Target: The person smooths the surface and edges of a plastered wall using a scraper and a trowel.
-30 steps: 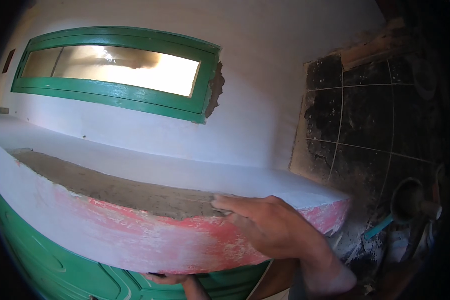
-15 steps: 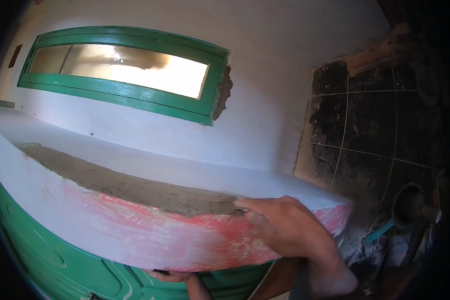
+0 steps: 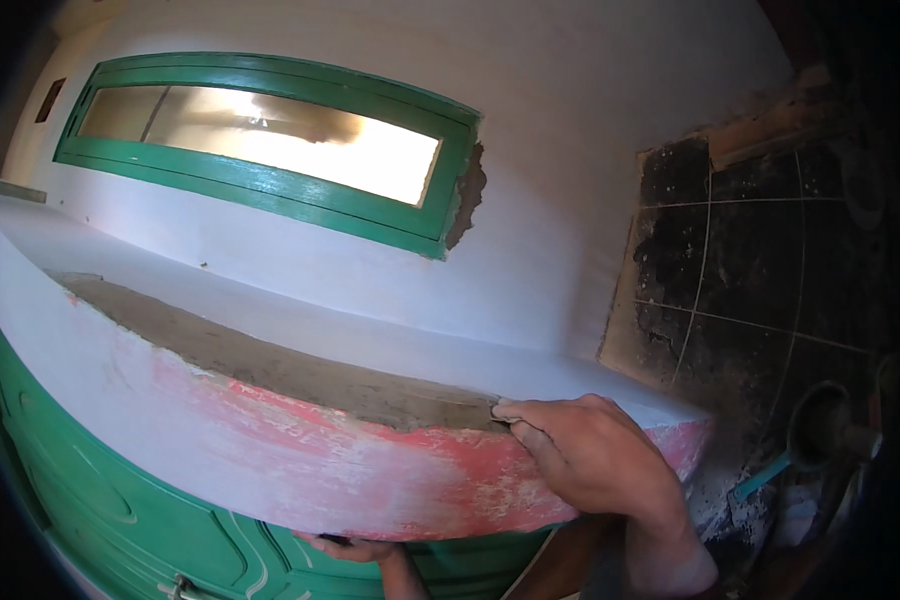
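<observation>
My right hand [image 3: 590, 455] rests on the front lip of a curved ledge [image 3: 270, 440] painted white over worn red. Its fingers are bunched together, the tips pressing the right end of a grey cement strip [image 3: 270, 365] that runs along the ledge's top edge. No tool shows in it. My left hand [image 3: 355, 548] peeks out from under the ledge, touching its underside. Only the knuckles show, with a small dark thing beside them that I cannot make out.
A green door [image 3: 90, 480] stands below the ledge. On the white wall above sits a green-framed window [image 3: 270, 150] with broken plaster at its right end. Dark tiles [image 3: 760, 260] cover the right wall, with a round fitting and a blue pipe [image 3: 760, 475] low down.
My right hand has slid to the right along the ledge's edge, following the cement strip. The view has shifted slightly, and my left hand has stayed under the ledge.
</observation>
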A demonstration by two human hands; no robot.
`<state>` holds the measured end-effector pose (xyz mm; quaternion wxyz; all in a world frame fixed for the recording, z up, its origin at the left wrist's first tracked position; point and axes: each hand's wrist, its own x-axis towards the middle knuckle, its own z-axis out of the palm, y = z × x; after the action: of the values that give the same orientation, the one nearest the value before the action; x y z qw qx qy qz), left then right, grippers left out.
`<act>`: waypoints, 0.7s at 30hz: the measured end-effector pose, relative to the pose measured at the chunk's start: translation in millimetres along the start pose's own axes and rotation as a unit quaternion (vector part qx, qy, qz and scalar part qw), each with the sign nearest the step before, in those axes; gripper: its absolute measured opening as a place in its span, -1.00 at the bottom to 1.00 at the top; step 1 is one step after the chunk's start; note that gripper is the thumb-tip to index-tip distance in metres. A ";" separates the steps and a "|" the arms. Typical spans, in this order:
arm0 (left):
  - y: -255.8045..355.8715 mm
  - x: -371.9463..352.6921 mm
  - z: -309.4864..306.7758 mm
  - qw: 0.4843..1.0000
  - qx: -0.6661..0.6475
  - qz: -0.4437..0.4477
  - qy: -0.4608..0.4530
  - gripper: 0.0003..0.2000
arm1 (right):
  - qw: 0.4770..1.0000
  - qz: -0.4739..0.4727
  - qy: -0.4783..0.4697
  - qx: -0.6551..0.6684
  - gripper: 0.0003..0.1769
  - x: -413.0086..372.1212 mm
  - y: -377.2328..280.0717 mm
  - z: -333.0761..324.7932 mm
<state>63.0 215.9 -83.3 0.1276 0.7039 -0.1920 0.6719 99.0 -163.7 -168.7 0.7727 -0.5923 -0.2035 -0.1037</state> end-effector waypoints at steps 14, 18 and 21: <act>-10.5 0.9 -13.0 0.995 -0.072 0.027 -0.067 -0.24 | 0.999 0.028 -0.004 -0.036 -0.66 4.7 -13.7 -3.0; -16.2 -2.1 -14.3 0.990 -0.132 0.008 -0.054 -0.23 | 0.998 -0.046 0.034 -0.025 -0.68 18.8 -19.0 13.9; -24.7 -0.5 -18.2 0.988 -0.091 0.081 -0.092 -0.24 | 0.976 -0.175 0.113 0.069 -0.68 32.8 -20.4 39.4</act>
<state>57.6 246.0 -80.7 0.1178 0.7305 -0.3195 0.5920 112.6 -128.9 -128.1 0.7996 -0.4769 -0.2221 -0.2896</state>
